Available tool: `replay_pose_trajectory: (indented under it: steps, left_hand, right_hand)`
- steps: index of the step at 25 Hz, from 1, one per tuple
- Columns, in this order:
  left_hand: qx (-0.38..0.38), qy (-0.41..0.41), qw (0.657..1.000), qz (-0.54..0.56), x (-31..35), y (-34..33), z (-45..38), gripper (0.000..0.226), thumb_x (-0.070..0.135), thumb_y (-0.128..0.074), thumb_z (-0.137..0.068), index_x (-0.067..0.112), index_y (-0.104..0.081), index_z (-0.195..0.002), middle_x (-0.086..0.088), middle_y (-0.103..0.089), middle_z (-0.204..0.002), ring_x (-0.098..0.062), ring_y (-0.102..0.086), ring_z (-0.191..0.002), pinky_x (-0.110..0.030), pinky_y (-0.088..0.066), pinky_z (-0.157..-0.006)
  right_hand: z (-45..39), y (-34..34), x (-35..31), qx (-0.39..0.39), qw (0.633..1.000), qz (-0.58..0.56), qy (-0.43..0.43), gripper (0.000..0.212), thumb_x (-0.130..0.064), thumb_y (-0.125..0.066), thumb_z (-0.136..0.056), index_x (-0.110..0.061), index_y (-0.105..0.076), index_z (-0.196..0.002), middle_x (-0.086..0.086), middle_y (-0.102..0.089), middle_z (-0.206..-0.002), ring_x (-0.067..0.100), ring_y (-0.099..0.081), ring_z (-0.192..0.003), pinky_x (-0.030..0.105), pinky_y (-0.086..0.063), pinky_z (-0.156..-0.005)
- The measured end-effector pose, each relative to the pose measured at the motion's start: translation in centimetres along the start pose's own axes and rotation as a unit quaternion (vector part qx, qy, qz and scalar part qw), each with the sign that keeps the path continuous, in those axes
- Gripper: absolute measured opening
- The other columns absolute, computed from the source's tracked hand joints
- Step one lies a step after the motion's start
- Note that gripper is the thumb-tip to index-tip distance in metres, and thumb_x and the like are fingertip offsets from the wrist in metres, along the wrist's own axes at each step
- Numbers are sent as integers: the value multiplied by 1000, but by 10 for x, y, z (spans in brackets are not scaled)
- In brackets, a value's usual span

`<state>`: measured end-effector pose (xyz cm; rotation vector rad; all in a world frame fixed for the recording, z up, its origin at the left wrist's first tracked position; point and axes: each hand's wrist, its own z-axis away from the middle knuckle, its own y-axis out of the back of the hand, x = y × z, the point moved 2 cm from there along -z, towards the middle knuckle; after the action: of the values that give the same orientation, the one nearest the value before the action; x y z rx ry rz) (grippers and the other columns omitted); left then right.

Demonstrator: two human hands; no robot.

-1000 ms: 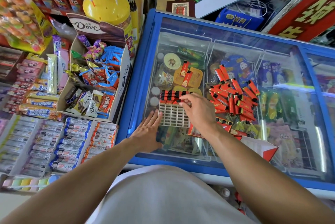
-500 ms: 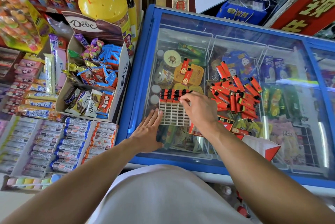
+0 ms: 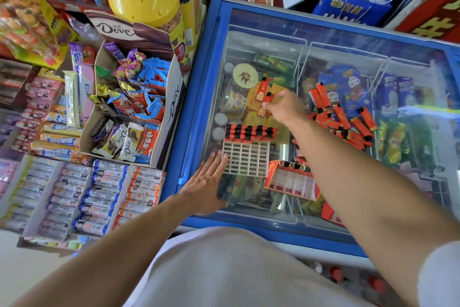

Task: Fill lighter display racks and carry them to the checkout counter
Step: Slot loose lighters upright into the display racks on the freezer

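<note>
Reaching beyond the white rack [image 3: 246, 161], the right hand [image 3: 286, 107] has left its top row and pinches a red lighter [image 3: 264, 105]. Left hand [image 3: 207, 182] lies flat, fingers straight, touching the rack's left edge on the freezer lid [image 3: 199, 97].

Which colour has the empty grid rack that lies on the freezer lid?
White; the rack shows plainly in the head view, with red-and-black lighters filling its far rows.
</note>
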<state>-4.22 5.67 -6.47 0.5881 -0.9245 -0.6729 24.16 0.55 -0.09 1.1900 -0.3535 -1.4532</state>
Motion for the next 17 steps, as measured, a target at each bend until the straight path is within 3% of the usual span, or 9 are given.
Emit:
replay_pose_trajectory:
  steps: [3, 6, 8, 11, 13, 17]
  left_hand:
    - [-6, 2, 1000, 5, 1, 1, 0, 130, 52, -76, -82, 17, 25, -156, 0, 26, -165, -13, 32, -147, -28, 19, -117]
    - [-8, 2, 1000, 10, 0, 2, 0, 131, 52, -76, -81, 17, 26, -156, 2, 29, -163, -13, 34, -146, -28, 18, -117]
    - [-10, 1, 1000, 9, 0, 1, 1, 131, 53, -76, -81, 17, 26, -155, 5, 32, -160, -12, 37, -144, -29, 18, -119]
    - [-16, -4, 1000, 10, 1, 3, 0, 131, 55, -75, -81, 16, 26, -155, 8, 35, -156, -11, 39, -143, -30, 18, -119]
    - [-15, -6, 1000, 9, 2, 4, 1, 131, 56, -75, -82, 16, 26, -155, 8, 35, -155, -13, 37, -144, -31, 17, -120]
    - [-13, -3, 1000, 1, 3, 3, 2, 131, 56, -75, -82, 16, 27, -154, 6, 34, -157, -13, 34, -145, -30, 17, -120]
  right_hand:
    - [-24, -10, -5, -25, 1000, 3, -9, 70, -32, -77, -86, -13, -42, -144, 5, -53, -141, 29, -59, -119, 31, -47, -94]
    - [-38, -12, 2, -38, 998, -27, -45, 71, -16, -82, -82, -14, -45, -142, 7, -56, -137, 27, -65, -106, 39, -57, -90]
    - [-35, -8, 11, -13, 997, -54, -49, 60, -14, -81, -82, -12, -50, -135, 8, -59, -131, 27, -65, -106, 35, -56, -88]
    - [8, 18, 11, 91, 981, -169, 35, 32, -18, -70, -93, -15, -54, -120, 1, -65, -108, 15, -68, -94, 12, -49, -65]
    - [51, 38, 3, 123, 965, -209, 100, 28, -23, -66, -96, -20, -55, -120, -5, -66, -100, 4, -67, -86, 6, -45, -59]
    - [124, 49, 5, 13, 973, -124, 196, 21, -26, -71, -92, -21, -64, -111, -16, -65, -89, -10, -62, -71, 5, -44, -59]
